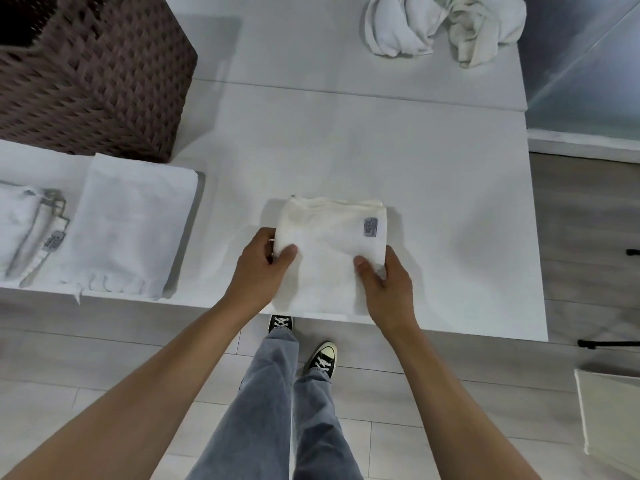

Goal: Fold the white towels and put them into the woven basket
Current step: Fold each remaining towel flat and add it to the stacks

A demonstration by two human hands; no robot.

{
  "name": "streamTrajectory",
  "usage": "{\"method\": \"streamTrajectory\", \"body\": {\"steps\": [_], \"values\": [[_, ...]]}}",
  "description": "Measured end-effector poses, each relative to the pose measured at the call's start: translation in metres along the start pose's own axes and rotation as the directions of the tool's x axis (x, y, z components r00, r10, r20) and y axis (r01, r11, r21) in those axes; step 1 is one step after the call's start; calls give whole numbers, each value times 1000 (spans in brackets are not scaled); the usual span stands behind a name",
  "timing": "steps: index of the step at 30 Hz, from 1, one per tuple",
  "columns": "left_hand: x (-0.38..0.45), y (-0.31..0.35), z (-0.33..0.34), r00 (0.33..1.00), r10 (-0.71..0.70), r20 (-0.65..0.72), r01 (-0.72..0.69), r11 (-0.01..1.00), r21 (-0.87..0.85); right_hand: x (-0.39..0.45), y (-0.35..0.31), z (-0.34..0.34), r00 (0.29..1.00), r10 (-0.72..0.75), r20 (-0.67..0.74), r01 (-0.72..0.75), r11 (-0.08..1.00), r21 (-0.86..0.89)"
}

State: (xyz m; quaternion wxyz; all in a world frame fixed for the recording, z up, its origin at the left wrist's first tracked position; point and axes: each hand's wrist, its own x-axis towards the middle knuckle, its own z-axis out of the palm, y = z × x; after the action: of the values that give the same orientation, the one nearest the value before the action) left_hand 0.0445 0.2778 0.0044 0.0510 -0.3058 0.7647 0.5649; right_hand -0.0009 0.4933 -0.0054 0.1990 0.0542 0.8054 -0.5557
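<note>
A folded white towel (329,247) with a small grey label lies at the near edge of the white table (433,188). My left hand (259,271) pinches its left side, thumb on top. My right hand (384,285) grips its right near corner the same way. The dark brown woven basket (93,71) stands at the far left of the table. Two folded white towels lie below the basket, a large one (135,226) and a smaller one (24,230) at the left edge. Crumpled white towels (440,26) sit in a heap at the far right.
The table's near edge runs just under my hands, with my jeans and black sneakers (322,355) below on a grey plank floor. A white box (609,410) stands on the floor at the right. A black stand leg (606,342) lies beside the table's right corner.
</note>
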Motion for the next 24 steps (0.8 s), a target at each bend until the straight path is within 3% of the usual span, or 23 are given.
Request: {"method": "streamTrajectory", "body": {"steps": [4,9,14,19,24], "values": [[5,-14,5,989,-66,-133,82,990,116,19,14,9,976,158,-153,-175,978,-109],[-15,-37,1,989,-143,-45,147,984,103,12,19,11,947,219,-234,-261,951,-168],[-32,-48,7,985,-167,-39,169,984,60,-5,16,9,920,350,-177,-371,922,-109],[-38,-31,5,956,-292,8,292,953,-86,-14,16,-5,848,529,3,-525,841,134],[-54,-14,-6,955,-288,69,294,951,-92,-33,0,-10,921,387,28,-388,916,103]]}}
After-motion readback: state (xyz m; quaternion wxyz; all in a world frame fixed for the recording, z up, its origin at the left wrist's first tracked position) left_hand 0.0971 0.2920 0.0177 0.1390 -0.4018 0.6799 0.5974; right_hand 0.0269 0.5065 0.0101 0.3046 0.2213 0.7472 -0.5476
